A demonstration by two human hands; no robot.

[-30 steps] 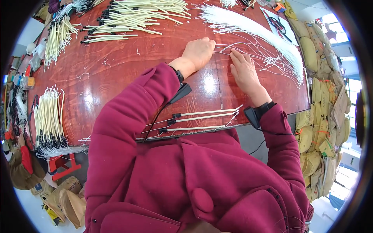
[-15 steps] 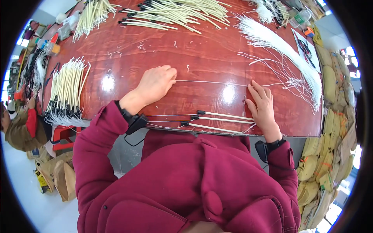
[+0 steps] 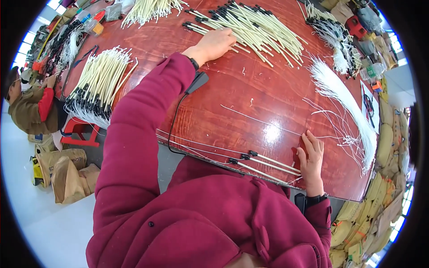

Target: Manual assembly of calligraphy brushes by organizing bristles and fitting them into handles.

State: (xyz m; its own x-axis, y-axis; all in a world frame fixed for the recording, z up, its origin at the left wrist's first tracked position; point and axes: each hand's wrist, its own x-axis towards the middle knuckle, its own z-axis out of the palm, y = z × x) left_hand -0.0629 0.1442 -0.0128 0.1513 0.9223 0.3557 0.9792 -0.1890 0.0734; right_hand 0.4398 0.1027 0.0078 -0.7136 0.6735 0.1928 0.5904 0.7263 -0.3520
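My left hand (image 3: pixel 214 44) reaches far over the table to a loose pile of thin cream sticks with black ends (image 3: pixel 263 38). Its fingers are bent together over sticks at the pile's near left side, and the tips are hidden. Fingers stretched out, my right hand (image 3: pixel 311 158) rests on the table at the right. A white string (image 3: pixel 263 122) runs from its fingertips toward the left, its far end lying loose. Left of that hand, three cream sticks with black ends (image 3: pixel 275 164) lie along the near edge, with white strings trailing left from them.
A fanned bundle of white strings (image 3: pixel 353 116) lies at the right. At the left are stacked cream sticks (image 3: pixel 100 76) with strings. The red-brown table (image 3: pixel 214 89) has small white scraps on it. A red stool (image 3: pixel 82 129) and another person (image 3: pixel 33 107) are beyond its left side.
My left hand has let go of the string and moved far forward to the stick pile. My right hand stays by the string, which now lies slack. The view has swung left.
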